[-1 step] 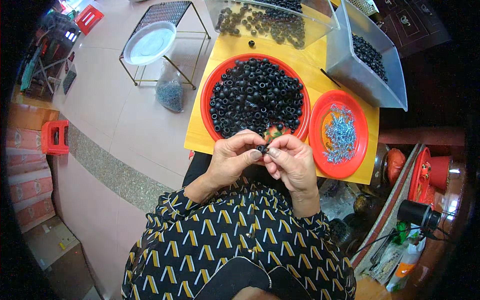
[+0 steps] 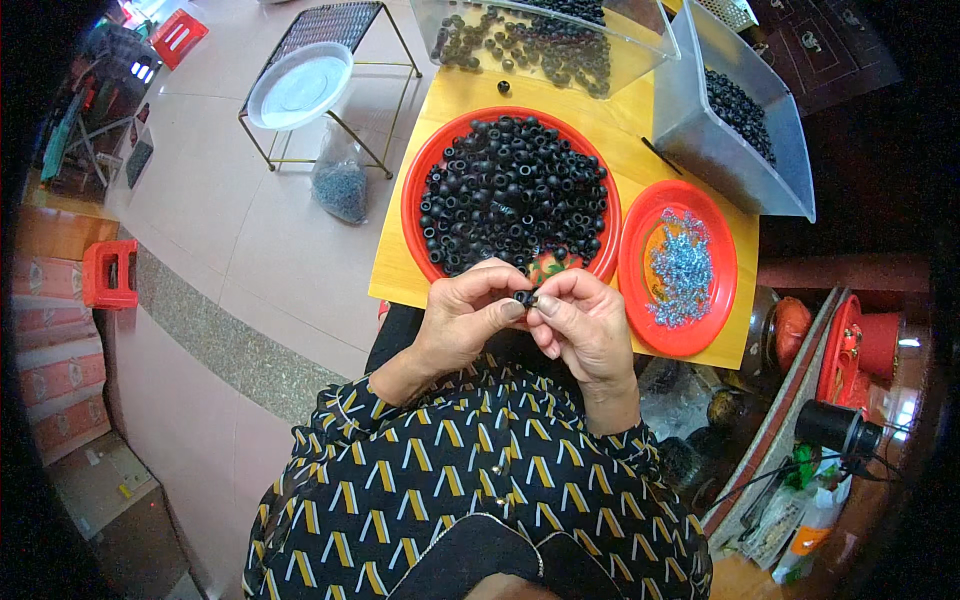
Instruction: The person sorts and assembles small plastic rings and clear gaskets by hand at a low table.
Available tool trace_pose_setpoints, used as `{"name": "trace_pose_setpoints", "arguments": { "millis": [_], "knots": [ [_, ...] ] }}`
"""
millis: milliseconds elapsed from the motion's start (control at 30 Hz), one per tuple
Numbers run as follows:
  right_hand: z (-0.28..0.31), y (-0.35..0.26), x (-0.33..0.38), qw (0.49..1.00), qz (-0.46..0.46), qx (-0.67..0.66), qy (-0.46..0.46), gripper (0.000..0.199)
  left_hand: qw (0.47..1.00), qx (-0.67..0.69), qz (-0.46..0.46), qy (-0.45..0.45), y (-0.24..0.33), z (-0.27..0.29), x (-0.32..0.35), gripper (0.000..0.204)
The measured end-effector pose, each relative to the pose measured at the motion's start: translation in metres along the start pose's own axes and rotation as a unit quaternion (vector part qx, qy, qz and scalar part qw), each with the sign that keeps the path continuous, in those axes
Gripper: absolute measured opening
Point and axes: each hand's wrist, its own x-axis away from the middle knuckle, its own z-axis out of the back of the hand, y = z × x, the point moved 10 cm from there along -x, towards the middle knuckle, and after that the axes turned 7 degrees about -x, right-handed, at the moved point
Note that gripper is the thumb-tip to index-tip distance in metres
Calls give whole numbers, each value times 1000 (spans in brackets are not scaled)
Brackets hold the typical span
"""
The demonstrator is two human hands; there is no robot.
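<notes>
Your left fingers [image 2: 492, 317] grip a small black bead [image 2: 522, 297], your right fingers [image 2: 563, 316] are pinched narrow at its right side, red tray [image 2: 412, 215] of similar beads [image 2: 510, 185] just beyond both on the table [image 2: 630, 130].

A bare left hand [image 2: 465, 308] and bare right hand [image 2: 585, 322] partly hide a small round black piece [image 2: 523, 297]. The view's far edge cuts off a clear plastic bin [image 2: 638, 52]; silvery bits [image 2: 682, 268] at right are too small to distinguish.
</notes>
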Motion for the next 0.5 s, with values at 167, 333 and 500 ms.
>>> {"name": "trace_pose_setpoints", "arguments": {
  "millis": [167, 333, 500],
  "knots": [
    [1, 4, -1, 1000, 5, -4, -12, 10, 993, -106, -53, -3, 10, 0, -1, 15],
    [-7, 10, 0, 997, -46, -19, -66, 20, 975, -187, -116, -7, 26, -3, 0, 15],
    [-16, 24, 3, 980, -136, -70, -125, 28, 963, -210, -156, -61, 32, -9, -2, 14]
  ]
}}
